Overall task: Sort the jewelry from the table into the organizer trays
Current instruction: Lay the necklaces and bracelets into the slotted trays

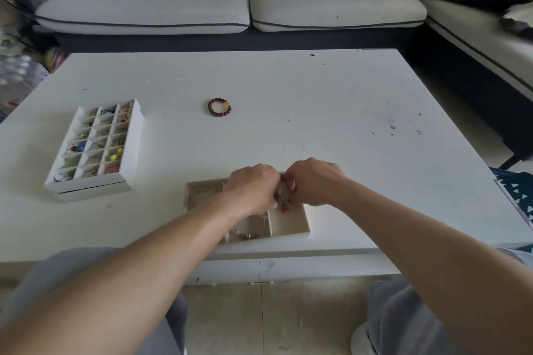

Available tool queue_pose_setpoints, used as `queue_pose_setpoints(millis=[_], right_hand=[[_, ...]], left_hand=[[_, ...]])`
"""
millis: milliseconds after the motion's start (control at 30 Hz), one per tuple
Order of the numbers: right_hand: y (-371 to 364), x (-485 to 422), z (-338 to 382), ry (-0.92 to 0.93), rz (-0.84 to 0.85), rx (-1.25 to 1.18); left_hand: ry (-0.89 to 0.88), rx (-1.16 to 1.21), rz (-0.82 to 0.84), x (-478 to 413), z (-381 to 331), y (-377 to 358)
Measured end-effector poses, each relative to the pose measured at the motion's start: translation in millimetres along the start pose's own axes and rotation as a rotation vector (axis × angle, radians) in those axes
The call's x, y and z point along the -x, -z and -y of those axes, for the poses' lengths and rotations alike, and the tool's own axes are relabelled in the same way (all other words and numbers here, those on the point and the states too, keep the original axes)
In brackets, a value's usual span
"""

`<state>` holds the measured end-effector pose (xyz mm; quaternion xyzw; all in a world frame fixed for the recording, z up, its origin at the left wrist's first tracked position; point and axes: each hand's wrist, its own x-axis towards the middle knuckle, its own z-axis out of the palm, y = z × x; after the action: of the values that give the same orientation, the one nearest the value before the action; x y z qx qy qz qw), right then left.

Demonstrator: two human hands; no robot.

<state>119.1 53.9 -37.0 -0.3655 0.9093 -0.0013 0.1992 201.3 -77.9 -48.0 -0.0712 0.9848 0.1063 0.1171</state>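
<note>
Grips meet over the near tray (291,225): I see left grip (253,187) and right grip (314,181) pinching a pale piece (281,192) between them. Red bracelet (220,107) lies well apart on the surface (317,109).

Bead bracelet (219,107): dark red, a few coloured beads, lying flat, well apart from both trays.
Grid tray (92,186): white, small cells holding small pieces.
Long-compartment tray (290,225): beige inside, chain bracelet (245,236) in the middle compartment.
Pale piece (281,196): red bits, gripped between left hand (251,187) and right hand (314,181) above that tray.
</note>
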Motion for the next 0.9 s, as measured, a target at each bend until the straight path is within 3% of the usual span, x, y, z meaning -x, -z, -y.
queue_pose_setpoints(millis=[400,533,733,900], right_hand=[[24,-38,14,-0.022,-0.173,-0.339],[33,-69,26,-0.069,-0.268,-0.492],[36,-110,32,-0.125,-0.315,-0.758],[36,-130,23,-0.128,-0.304,-0.78]], left_hand=[[0.297,0.298,-0.074,-34,73,45],[0.395,0.381,-0.18,-57,105,45],[0.348,0.228,-0.317,-105,135,39],[0.323,0.081,-0.225,-138,144,38]])
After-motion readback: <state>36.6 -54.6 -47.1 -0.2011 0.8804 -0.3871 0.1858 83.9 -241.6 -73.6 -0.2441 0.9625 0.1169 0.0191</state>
